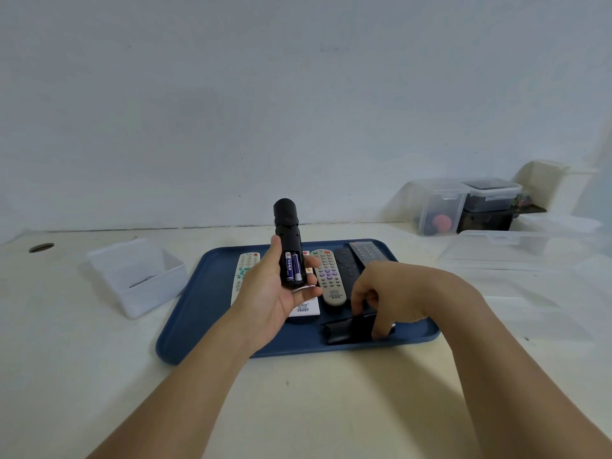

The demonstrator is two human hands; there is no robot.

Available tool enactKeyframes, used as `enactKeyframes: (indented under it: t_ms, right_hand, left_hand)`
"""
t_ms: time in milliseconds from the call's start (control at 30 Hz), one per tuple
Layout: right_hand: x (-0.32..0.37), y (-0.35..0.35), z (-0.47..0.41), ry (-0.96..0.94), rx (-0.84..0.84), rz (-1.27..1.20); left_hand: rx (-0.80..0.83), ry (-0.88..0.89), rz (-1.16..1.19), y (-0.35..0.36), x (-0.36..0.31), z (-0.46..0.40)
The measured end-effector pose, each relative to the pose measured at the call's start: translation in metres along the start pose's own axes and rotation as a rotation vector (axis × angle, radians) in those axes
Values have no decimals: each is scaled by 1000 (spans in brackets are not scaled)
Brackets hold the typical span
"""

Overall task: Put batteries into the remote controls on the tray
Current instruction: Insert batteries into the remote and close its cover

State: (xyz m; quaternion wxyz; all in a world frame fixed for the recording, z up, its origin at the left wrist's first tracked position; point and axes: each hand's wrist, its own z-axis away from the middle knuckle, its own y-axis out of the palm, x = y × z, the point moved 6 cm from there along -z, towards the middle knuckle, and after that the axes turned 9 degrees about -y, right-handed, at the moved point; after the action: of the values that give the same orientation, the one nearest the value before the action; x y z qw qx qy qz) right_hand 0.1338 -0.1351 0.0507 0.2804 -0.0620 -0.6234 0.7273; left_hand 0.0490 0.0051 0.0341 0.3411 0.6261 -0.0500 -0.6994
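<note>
Above the blue tray (185,329), the left hand (268,293) holds a black remote (287,240) upright with its back toward the camera, fingers and thumb wrapped round its lower half. The battery bay is uncovered, and two batteries (295,267) sit in it side by side. At the tray's near edge, the right hand (390,293) reaches down with curled fingers pinching a black cover piece (344,329) that lies flat on the tray.

Behind the hands, more remotes lie in a row on the tray: a white remote with green buttons (245,263) at the left, partly hidden by the left hand; a white remote with a printed label (306,308) under the left palm; a beige remote with purple buttons (329,276); a plain black remote (346,265); and a grey remote (367,251) at the far right corner, the last two partly blocked by the right hand.

Left of the tray, on the pale table (298,409), stands an open clear plastic box (139,276) with something small and dark at its bottom, too blurred to identify. At the right rear, several clear lidded containers (440,207) stand against the wall, and a clear flat lid (503,246) lies near the tray.
</note>
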Motion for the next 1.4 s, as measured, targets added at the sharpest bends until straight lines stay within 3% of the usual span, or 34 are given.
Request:
enactKeyframes:
  t_ms: [167,300,367,500,600,800,933,1067,1233,1400]
  right_hand:
    - [-3,-2,-1,-7,-28,-19]
    - [-5,-9,7,-62,-52,-175]
    - [-2,-17,13,-133,-115,-376]
    - [14,-27,6,-347,-351,-1029]
    - [26,-12,-14,-310,-438,-1302]
    - [23,4,-21,-104,-524,-1359]
    - [23,6,-26,-85,-571,-1393]
    - [27,8,-28,-113,-602,-1467]
    - [23,12,-31,-43,-727,-1353]
    - [23,13,-32,-4,-725,-1318]
  left_hand:
    - [0,6,2,-1,0,-3]
    - [-25,38,-3,-4,-1,-5]
    - [-32,51,-7,-6,-1,-7]
    - [26,64,-58,-4,-1,-9]
    - [94,76,-78,2,0,-6]
    - [91,140,-122,7,8,-6]
    - [49,220,-188,7,8,-6]
    - [49,197,-98,6,9,-7]
    - [57,182,21,3,6,-9]
    - [51,190,31,0,4,-12]
